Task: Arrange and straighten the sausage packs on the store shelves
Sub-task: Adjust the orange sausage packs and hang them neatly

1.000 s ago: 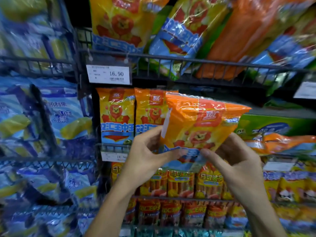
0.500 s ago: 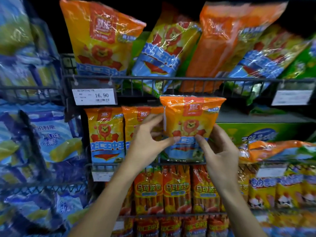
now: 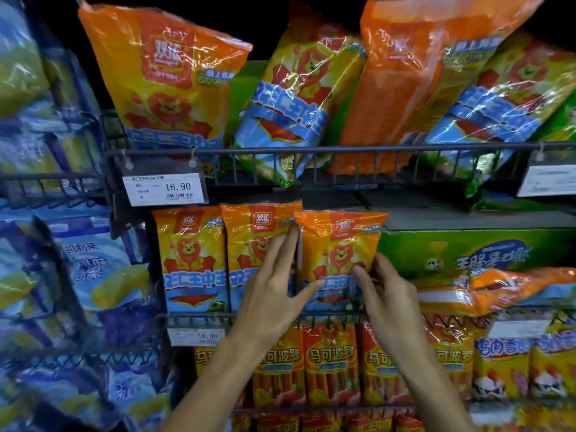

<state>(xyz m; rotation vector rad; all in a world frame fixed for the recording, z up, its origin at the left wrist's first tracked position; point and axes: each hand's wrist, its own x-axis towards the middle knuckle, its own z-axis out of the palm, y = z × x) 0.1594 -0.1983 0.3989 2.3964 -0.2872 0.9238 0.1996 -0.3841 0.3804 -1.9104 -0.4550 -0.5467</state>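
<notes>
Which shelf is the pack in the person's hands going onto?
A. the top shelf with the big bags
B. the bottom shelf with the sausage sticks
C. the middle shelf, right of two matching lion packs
C: both hands, left hand and right hand, hold the pack upright on the middle shelf, beside two lion packs.

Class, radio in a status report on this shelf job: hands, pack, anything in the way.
Left hand and right hand both grip the orange pack. Pack upright on middle shelf, third in row. Green box close on its right.
</notes>
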